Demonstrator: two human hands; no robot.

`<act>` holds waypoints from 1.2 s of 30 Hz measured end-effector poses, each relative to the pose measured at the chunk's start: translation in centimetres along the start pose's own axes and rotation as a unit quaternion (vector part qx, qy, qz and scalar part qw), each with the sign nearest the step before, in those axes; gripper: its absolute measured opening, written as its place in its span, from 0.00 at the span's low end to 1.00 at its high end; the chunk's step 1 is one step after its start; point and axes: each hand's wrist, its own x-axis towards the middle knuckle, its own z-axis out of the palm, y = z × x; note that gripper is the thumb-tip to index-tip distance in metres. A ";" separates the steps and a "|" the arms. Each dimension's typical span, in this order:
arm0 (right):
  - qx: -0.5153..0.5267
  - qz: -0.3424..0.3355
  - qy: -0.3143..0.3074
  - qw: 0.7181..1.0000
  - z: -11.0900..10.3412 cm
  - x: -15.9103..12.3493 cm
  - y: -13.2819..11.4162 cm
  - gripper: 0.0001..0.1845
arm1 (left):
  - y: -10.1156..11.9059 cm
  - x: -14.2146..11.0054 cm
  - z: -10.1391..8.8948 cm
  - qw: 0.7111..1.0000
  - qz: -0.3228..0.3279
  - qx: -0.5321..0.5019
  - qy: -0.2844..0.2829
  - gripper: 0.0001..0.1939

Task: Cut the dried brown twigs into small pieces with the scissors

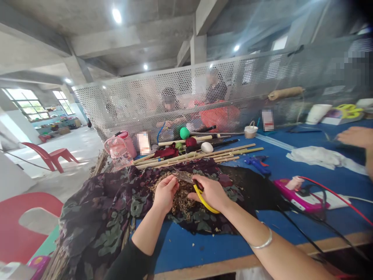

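In the head view my right hand [210,191] grips a pair of yellow-handled scissors [206,200], with the blades pointing left. My left hand [166,190] is pinched closed close to the blade tips; whatever its fingers hold is too small to make out. Below both hands lies a heap of dry brown plant bits [182,200]. The heap rests on a dark flowered cloth [116,202] spread over the blue table [171,247] and hanging off its left side.
Bamboo sticks [201,155], yarn balls and a white egg-shaped piece [207,147] lie beyond the cloth. To the right are a blue glue gun [258,165] and a pink power strip [300,196] with cables. A perforated metal screen [131,101] stands behind; another person's hand [354,137] appears far right.
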 end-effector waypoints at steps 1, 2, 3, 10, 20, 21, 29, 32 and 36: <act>-0.003 -0.007 -0.005 1.000 0.0 0.0 -0.2 0.25 | 0.0 -0.1 0.1 1.000 -0.002 -0.004 -0.004 0.09; -0.008 -0.013 -0.010 1.000 0.1 -0.1 -0.4 0.25 | 0.0 -0.2 0.1 1.000 -0.004 -0.008 -0.007 0.09; -0.013 -0.020 -0.011 1.000 0.2 -0.1 -0.5 0.25 | 0.0 -0.2 0.1 1.000 -0.007 -0.013 -0.008 0.09; -0.029 -0.046 0.010 0.998 0.5 -0.1 -0.6 0.27 | -0.5 -0.1 -0.2 1.000 0.015 0.022 -0.001 0.20; -0.032 -0.049 0.025 0.998 0.5 -0.1 -0.5 0.24 | -0.6 -0.8 0.1 0.981 0.134 0.134 -0.037 0.40; -0.039 -0.047 0.025 0.998 0.4 -0.1 -0.6 0.24 | -0.6 -0.8 0.1 0.978 0.140 0.148 -0.035 0.41; -0.060 -0.019 -0.007 0.998 0.6 -0.2 -0.3 0.22 | -0.7 -0.5 -0.2 0.958 0.172 0.227 -0.010 0.38; -0.052 -0.011 -0.020 0.998 0.8 -0.3 -0.2 0.20 | -0.6 -0.5 -0.4 0.947 0.178 0.267 0.005 0.35; -0.050 -0.005 -0.002 0.999 0.4 0.0 0.1 0.22 | -0.2 -0.5 -0.8 0.895 0.202 0.396 0.036 0.24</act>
